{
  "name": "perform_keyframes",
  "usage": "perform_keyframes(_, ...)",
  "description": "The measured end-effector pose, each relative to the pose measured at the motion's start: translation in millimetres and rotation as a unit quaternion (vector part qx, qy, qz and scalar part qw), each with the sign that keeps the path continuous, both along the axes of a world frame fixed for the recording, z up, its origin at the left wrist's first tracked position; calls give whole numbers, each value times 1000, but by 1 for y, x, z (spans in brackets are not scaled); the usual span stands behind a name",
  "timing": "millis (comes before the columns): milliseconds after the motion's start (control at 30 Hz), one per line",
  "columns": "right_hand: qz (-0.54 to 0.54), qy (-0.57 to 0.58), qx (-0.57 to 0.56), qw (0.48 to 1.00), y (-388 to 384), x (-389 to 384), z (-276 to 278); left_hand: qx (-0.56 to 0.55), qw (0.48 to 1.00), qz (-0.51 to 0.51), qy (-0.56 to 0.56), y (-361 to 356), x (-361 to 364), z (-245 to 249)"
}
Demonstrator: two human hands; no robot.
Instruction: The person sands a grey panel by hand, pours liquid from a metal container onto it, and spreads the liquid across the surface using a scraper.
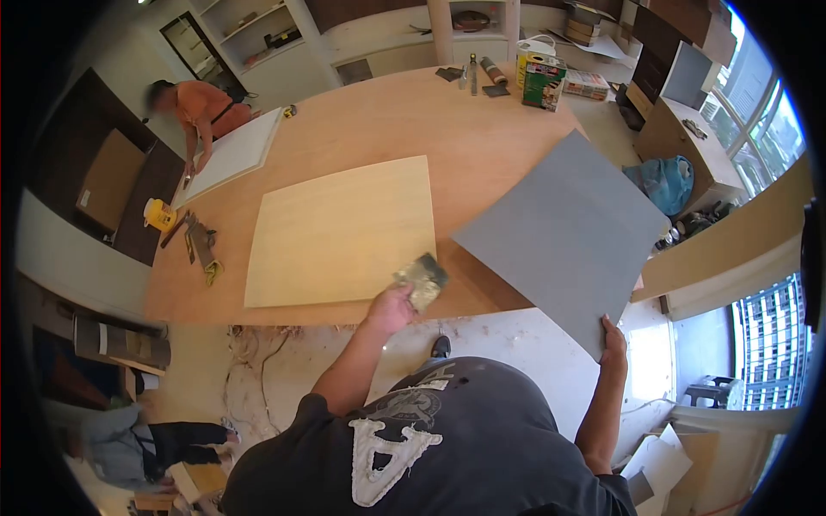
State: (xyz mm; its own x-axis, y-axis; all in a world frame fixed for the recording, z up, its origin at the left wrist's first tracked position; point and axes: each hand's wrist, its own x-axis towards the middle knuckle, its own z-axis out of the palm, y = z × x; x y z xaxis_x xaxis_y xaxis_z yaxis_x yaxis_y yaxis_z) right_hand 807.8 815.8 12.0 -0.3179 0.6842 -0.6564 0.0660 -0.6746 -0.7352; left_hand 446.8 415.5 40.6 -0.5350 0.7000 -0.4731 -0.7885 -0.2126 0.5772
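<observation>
My left hand [393,310] grips a small flat spreader [423,282], dark along one edge and smeared yellowish, slightly blurred. It is over the near right corner of a pale cream sheet [344,230] that lies on the large wooden table [387,112]. With my right hand [613,342] I hold a large grey sheet [564,232] by its near corner, thumb on top and the other fingers mostly hidden beneath. The grey sheet is tilted and reaches over the table's right side, beside the cream one.
A co-worker in orange [206,107] leans over a white board [237,155] at the far left. Another person [120,447] is at lower left. A yellow tub [160,215], hand tools [202,241] and a green can [544,82] stand or lie on the table. Debris [258,361] litters the floor.
</observation>
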Motion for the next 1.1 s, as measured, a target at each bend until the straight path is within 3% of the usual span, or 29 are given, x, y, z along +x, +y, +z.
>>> perform_keyframes(67, -11, 47, -30, 998, -8, -6, 11, 17, 999, -51, 10, 28, 21, 16)
perform_keyframes(200, 8, 91, -38, 995, -63, -56, 19, 11, 999, -47, 15, 66, 47, 46)
perform_keyframes(267, 62, 190, -45, 979, -91, -86, 2, -6, 999, -33, 21, 74, 47, 64)
perform_keyframes(333, 83, 237, -73, 965, -127, -122, 4, -92, 994, 5, 54, 78, 38, 64)
perform_keyframes(433, 218, 236, -145, 936, -158, -151, 11, -137, 989, 53, 26, 82, 21, 59)
perform_keyframes(467, 276, 214, -175, 921, -160, -156, -1, -138, 988, 67, 3, 81, 16, 54)
perform_keyframes(567, 406, 190, -285, 848, -182, -175, 15, -223, 956, 168, 86, 73, -8, -21)
perform_keyframes(667, 553, 246, -345, 718, -198, -192, 34, -386, 879, 200, 195, 32, -42, -65)
perform_keyframes(700, 564, 192, -334, 731, -202, -190, 61, -371, 879, 231, 190, 16, -54, -73)
perform_keyframes(733, 596, 167, -208, 757, -198, -189, 71, -355, 879, 261, 183, -4, -63, -78)
perform_keyframes(800, 631, 114, 54, 765, -176, -187, 84, -382, 872, 225, 209, -56, -87, -63)
perform_keyframes(867, 495, 31, 213, 842, -156, -189, 96, -369, 878, 218, 214, -124, -134, -95)
perform_keyframes(933, 355, -45, 311, 881, -115, -195, 83, -458, 839, 186, 229, -181, -168, -64)
perform_keyframes(967, 317, -79, 375, 868, -88, -201, 71, -513, 787, 213, 271, -216, -193, -82)
perform_keyframes(1033, 257, -166, 485, 819, -47, -223, 36, -574, 734, 199, 303, -267, -222, -64)
perform_keyframes(1100, 217, -270, 574, 742, -26, -252, -6, -700, 607, 179, 331, -291, -239, -54)
